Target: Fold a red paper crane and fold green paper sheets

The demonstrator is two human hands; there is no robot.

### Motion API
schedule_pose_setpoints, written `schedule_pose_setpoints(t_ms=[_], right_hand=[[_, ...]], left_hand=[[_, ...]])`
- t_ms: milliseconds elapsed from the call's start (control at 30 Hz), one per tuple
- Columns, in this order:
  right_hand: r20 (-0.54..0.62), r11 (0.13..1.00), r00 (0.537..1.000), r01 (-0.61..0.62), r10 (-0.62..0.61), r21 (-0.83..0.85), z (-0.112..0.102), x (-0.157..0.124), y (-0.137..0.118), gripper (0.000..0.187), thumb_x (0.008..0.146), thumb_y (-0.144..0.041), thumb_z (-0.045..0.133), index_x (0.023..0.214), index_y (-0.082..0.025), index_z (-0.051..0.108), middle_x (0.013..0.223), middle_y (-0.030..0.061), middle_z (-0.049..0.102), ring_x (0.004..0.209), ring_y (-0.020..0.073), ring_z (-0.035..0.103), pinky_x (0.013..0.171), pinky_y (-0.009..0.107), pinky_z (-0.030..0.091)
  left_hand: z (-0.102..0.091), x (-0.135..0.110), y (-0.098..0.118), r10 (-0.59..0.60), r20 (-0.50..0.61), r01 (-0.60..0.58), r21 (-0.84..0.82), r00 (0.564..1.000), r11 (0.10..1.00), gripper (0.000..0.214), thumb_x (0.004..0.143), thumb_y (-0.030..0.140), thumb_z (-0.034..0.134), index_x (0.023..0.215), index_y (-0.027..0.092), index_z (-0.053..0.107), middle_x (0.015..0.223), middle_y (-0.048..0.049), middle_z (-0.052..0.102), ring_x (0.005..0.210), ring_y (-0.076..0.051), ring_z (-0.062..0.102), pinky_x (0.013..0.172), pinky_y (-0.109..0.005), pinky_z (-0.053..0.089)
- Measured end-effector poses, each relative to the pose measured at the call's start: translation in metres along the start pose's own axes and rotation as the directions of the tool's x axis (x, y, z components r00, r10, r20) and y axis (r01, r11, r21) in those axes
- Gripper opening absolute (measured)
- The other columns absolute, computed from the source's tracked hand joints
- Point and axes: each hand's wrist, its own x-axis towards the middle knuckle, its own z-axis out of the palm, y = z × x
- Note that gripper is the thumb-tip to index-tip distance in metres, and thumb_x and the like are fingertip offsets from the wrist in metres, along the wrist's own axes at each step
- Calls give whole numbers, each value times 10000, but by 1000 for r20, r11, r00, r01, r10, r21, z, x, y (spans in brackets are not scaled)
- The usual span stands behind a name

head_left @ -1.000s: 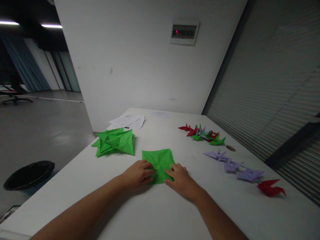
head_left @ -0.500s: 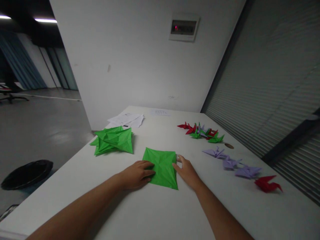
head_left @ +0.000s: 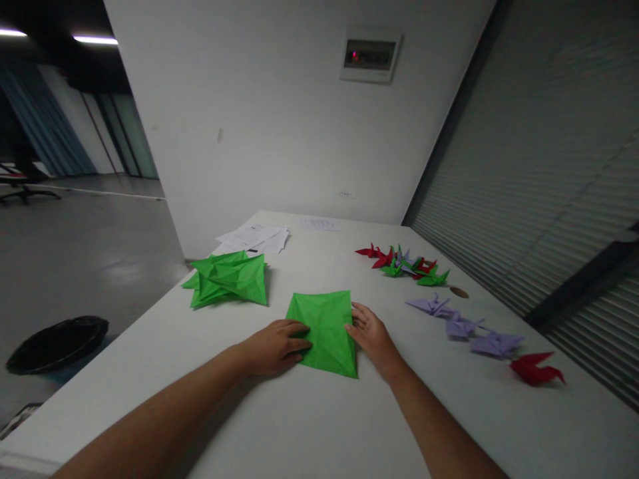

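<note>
A creased square sheet of green origami paper (head_left: 327,329) lies on the white table in front of me. My left hand (head_left: 279,344) rests flat on its left side, fingers stretched over the paper. At the right edge, my right hand (head_left: 368,332) has its thumb on top of the sheet and its other fingers curled at the border, taking the edge between them. The fingertips of that hand are partly hidden. To the left lies a loose pile of creased green paper sheets (head_left: 230,278).
Folded cranes in red, green and purple (head_left: 404,264) cluster at the back right. Several purple cranes (head_left: 462,326) and a red crane (head_left: 536,368) line the right side. White printed papers (head_left: 254,237) lie at the back left. A black-lined bin (head_left: 57,344) stands left of the table (head_left: 299,426).
The right fingers have curled closer at the sheet's right edge, and its upper right corner has shifted slightly up. My left hand stays in place on the paper.
</note>
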Motion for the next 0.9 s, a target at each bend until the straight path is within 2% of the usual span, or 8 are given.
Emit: schedule_pose_setpoints(t_ms=[200,333,500,633,767,900], right_hand=[[60,996,996,56,-60,64,8,-6,-11,668,781,-536,831,1323,-195,640,1308,168,718,1198,312,699,1091,535,526],[151,994,983,95,-103,61,14,-13,-22,615,821,-485,814,1341,-195,662,1370,161,689,1245,321,673,1122,557,494],[265,958,944,242,-196,-153,20,-22,-39,551,877,-353,760,1394,-199,646,1446,138,644,1343,308,599,1174,538,436],[317,892,921,327,-227,-313,23,-25,-38,545,851,-289,756,1379,-194,661,1420,144,663,1316,320,614,1159,553,442],[338,851,914,352,-223,-389,22,-25,-32,543,847,-223,714,1385,-177,656,1425,155,657,1315,316,618,1150,557,451],[379,838,896,381,-231,-390,22,-26,-35,558,838,-145,664,1394,-196,656,1431,136,657,1320,312,620,1158,557,446]], left_hand=[[-1,1,1,-4,9,5,-9,1000,1000,385,948,275,645,1331,256,679,1433,-151,614,1286,-335,606,1100,-488,499],[-2,1,1,-2,3,2,-9,1000,1000,378,953,285,636,1327,253,683,1434,-156,613,1279,-339,609,1094,-495,501],[0,0,0,-3,7,3,0,1000,1000,405,949,282,638,1352,258,665,1446,-149,603,1285,-342,601,1092,-494,499],[-2,0,1,-9,25,9,-6,1000,1000,420,959,293,620,1377,265,646,1454,-152,594,1290,-339,594,1098,-494,486],[-4,-2,3,-55,55,55,-3,997,998,513,948,337,634,1454,288,568,1531,-170,520,1342,-376,544,1095,-559,456],[-4,-4,4,-121,76,121,5,990,993,671,904,433,678,1530,311,470,1603,-196,428,1398,-455,459,1082,-657,406]])
